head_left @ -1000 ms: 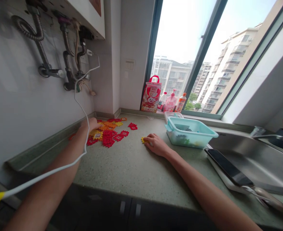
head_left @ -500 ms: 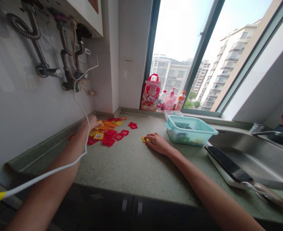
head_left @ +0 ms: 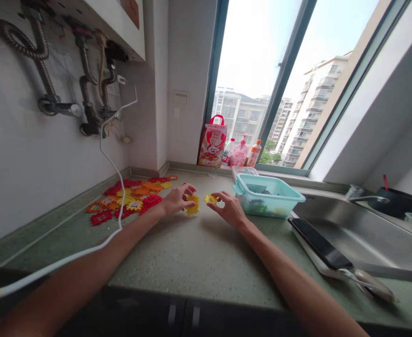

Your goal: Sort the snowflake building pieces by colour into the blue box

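In the head view, the left hand [head_left: 177, 199] is half curled, thumb and fingers pinching a flat yellow toothed tile [head_left: 192, 206], seemingly plastic, held near upright. At its 3 o'clock, just apart, the right hand [head_left: 229, 209] is loosely curved, its fingertips gripping a tilted yellow piece [head_left: 210, 199]. Both are above a speckled grey-green countertop [head_left: 188, 262]. At the hands' 9 o'clock spreads a pile of notched red, orange and yellow tiles [head_left: 121, 199], some with lattice centres. At 3 o'clock stands a translucent turquoise tub [head_left: 278, 209]; dark pieces show inside, with green and yellow blurred through its wall. Half a second ago the left hand was at the pile; now it has come across beside the right.
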A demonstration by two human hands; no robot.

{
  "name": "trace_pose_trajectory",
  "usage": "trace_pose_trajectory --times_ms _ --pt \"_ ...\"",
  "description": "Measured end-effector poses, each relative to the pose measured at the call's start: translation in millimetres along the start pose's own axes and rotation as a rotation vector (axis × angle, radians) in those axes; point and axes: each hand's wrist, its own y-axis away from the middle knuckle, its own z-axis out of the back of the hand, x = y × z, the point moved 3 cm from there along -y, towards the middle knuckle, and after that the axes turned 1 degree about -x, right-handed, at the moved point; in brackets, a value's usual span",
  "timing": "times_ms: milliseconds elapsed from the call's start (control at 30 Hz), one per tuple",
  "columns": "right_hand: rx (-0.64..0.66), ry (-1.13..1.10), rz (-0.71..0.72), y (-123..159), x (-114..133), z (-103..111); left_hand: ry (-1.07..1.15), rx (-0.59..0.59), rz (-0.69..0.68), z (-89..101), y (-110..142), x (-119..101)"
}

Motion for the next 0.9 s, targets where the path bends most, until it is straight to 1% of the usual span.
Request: trace_pose_trajectory --times_ms 33,100,200,300,367,500,600,700,900 --pt "-0.009 -0.021 0.017 0 2 1 -0.015 0.044 -0.016 -10.7 2 -1" --pt "0.014 -0.057 0.058 1 5 -1 -0.075 0.089 -0.060 -24.0 6 -2" --pt "0.086 -0.098 0.103 3 7 -7 -0.139 0.117 -0.093 -31.0 10 0" --pt "0.119 -0.135 0.106 5 7 -13 -0.158 0.126 -0.096 -29.9 11 1" --pt "0.138 -0.151 0.100 6 7 -17 -0.193 0.142 -0.129 -25.9 11 -2" --pt "0.201 -0.135 0.079 7 11 -20 -0.384 0.182 -0.241 -11.4 13 -11" --pt "0.238 -0.096 0.062 8 17 -19 -0.490 0.219 -0.300 -4.3 16 -13" --pt "0.283 -0.036 0.042 9 21 -18 -0.532 0.232 -0.312 -5.1 17 -10" --pt "0.354 0.025 0.072 11 26 -16 -0.493 0.225 -0.315 -10.1 16 -7"
